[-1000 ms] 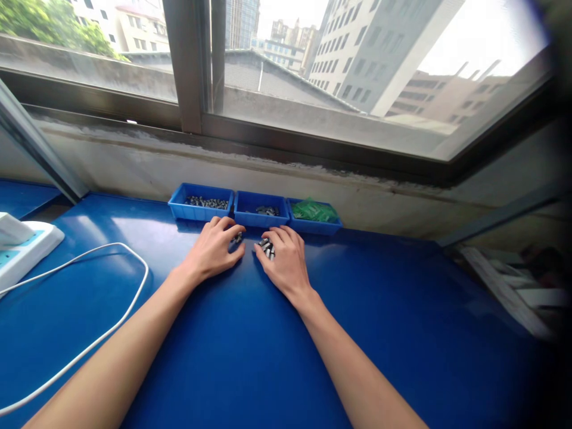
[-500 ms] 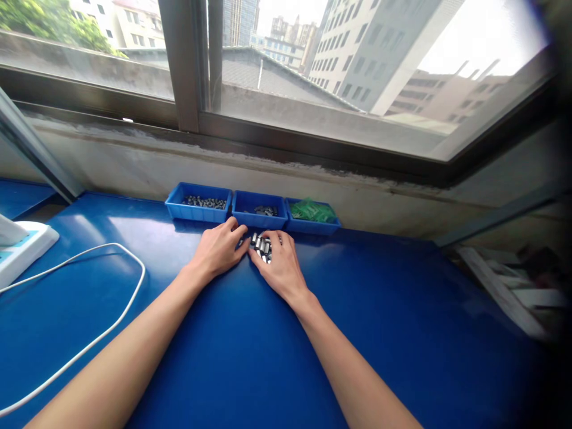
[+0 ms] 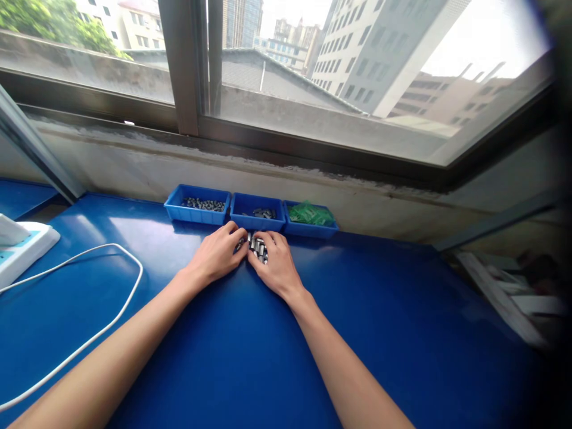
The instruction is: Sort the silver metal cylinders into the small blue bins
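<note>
Small shiny metal pieces point(image 3: 258, 246) lie in a cluster on the blue tabletop, between my two hands. My right hand point(image 3: 276, 262) curves round the right side of the cluster, thumb at the near side and fingers over the far side. From the left, my left hand point(image 3: 218, 251) closes with bent fingers on more of these pieces at its fingertips. The two hands almost meet at the thumbs. Part of the cluster is hidden under the right palm, and the exact kind of the pieces is too small to tell.
Behind my hands stand a blue bin point(image 3: 196, 215) of small grey metal parts, a middle blue bin point(image 3: 257, 223) with fewer parts, and a right blue bin point(image 3: 313, 230) holding green plastic bags point(image 3: 309, 213). A white cable point(image 3: 129, 304) and power strip point(image 3: 33, 247) lie left.
The right hand and the metal pieces have shifted slightly left, towards my left hand. More pieces now show at the left fingertips. The view has moved a little.
</note>
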The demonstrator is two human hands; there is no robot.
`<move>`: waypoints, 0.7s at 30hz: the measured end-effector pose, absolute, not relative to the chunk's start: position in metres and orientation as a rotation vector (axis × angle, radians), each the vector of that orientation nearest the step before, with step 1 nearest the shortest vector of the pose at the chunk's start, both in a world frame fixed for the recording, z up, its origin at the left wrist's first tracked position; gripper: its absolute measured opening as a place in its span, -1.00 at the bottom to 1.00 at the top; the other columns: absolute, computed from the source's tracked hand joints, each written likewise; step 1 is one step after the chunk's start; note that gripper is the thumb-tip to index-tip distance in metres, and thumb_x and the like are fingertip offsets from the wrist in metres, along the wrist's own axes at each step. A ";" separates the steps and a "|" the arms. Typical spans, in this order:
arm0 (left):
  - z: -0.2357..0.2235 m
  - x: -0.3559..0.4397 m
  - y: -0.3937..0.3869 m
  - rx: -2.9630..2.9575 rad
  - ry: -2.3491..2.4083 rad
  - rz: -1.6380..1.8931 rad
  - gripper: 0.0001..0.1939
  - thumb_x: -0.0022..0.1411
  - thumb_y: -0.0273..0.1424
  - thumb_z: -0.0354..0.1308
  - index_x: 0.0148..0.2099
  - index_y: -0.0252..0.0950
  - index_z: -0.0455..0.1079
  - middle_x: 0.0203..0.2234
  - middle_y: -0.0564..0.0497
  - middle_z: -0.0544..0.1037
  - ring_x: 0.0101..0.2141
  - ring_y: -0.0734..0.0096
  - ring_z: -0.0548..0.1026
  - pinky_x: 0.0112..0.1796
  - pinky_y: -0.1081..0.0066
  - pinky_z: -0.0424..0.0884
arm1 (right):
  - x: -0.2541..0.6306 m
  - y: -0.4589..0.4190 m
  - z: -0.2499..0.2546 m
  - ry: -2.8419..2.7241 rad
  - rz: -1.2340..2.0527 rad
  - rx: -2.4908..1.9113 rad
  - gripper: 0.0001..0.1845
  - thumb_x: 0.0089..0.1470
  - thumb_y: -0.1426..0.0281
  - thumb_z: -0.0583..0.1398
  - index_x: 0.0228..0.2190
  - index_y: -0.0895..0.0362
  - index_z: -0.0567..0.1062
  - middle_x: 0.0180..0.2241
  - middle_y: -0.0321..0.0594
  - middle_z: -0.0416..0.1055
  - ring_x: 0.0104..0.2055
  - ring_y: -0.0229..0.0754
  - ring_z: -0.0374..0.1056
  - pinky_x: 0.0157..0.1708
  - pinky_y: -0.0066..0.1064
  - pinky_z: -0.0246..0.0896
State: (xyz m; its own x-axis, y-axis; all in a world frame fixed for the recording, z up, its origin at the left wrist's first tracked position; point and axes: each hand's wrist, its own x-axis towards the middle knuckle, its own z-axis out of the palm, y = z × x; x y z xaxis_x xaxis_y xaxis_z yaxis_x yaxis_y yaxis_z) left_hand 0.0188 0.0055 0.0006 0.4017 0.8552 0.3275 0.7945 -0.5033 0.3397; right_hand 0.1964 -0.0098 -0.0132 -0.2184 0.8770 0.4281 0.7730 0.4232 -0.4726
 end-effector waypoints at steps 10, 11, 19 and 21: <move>0.001 -0.022 -0.015 2.483 1.358 0.678 -0.60 0.29 -0.24 0.09 0.15 -0.16 0.35 -0.11 -0.09 0.45 -0.17 0.20 0.50 -0.11 0.23 0.46 | 0.196 -0.020 -0.001 -1.936 0.203 -1.354 -0.68 0.18 0.33 0.15 -0.02 0.09 0.42 0.01 -0.08 0.42 0.11 -0.01 0.28 0.19 -0.14 0.15; 0.001 -0.023 -0.014 2.458 1.339 0.690 -0.63 0.31 -0.26 0.08 0.14 -0.16 0.36 -0.13 -0.08 0.46 -0.22 0.25 0.51 -0.15 0.27 0.47 | 0.196 -0.020 -0.001 -1.937 0.199 -1.354 -0.68 0.18 0.33 0.15 -0.02 0.09 0.42 0.01 -0.09 0.42 0.12 0.00 0.27 0.19 -0.13 0.15; -0.007 -0.014 -0.007 2.259 1.276 0.931 -0.82 0.28 -0.33 0.16 -0.09 -0.23 0.48 -0.19 -0.05 0.52 -0.33 0.37 0.55 -0.22 0.34 0.52 | 0.197 -0.018 -0.001 -1.975 0.201 -1.327 -0.73 0.19 0.32 0.15 -0.06 0.07 0.45 -0.01 -0.10 0.45 0.12 0.00 0.27 0.19 -0.10 0.14; -0.011 -0.011 -0.004 2.208 1.248 1.022 -0.82 0.29 -0.35 0.14 -0.09 -0.24 0.48 -0.16 -0.07 0.53 -0.26 0.34 0.57 -0.16 0.33 0.54 | 0.197 -0.018 -0.001 -1.982 0.203 -1.315 -0.73 0.20 0.32 0.15 -0.07 0.08 0.45 -0.01 -0.11 0.45 0.12 -0.01 0.26 0.20 -0.11 0.13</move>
State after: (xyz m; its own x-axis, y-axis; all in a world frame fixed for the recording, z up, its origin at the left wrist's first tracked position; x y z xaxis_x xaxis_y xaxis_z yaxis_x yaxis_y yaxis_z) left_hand -0.0112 -0.0043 -0.0115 0.3327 0.8550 0.3980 0.5587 -0.5186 0.6472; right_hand 0.1970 -0.0177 -0.0010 -0.2042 0.8488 0.4877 0.7321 0.4631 -0.4996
